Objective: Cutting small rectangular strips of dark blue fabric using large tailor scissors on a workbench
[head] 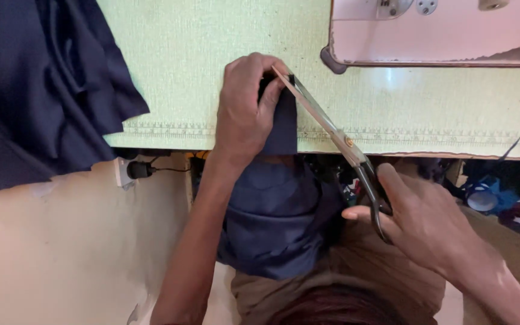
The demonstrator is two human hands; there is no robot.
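The scissors are the biggest danger here. Their tips lie at the fingers of the left hand, almost touching them, at about 12 o'clock of that hand. If the blades close while the fingers stay there, I think a fingertip could be cut. The second danger is the cloth: the dark navy fabric piece hangs over the table edge toward 6 o'clock, and its weight may pull it, so the cut could go crooked.

The left hand is clamped on the top end of the fabric piece and presses it on the pale green table. The right hand, at 4 o'clock, is closed on the scissors, fingers through the dark handle loops; the blades look nearly together.

The fabric piece is plain dark blue, narrow at the top and wider and folded below the table edge. A larger navy cloth heap lies at 9 o'clock, well apart.
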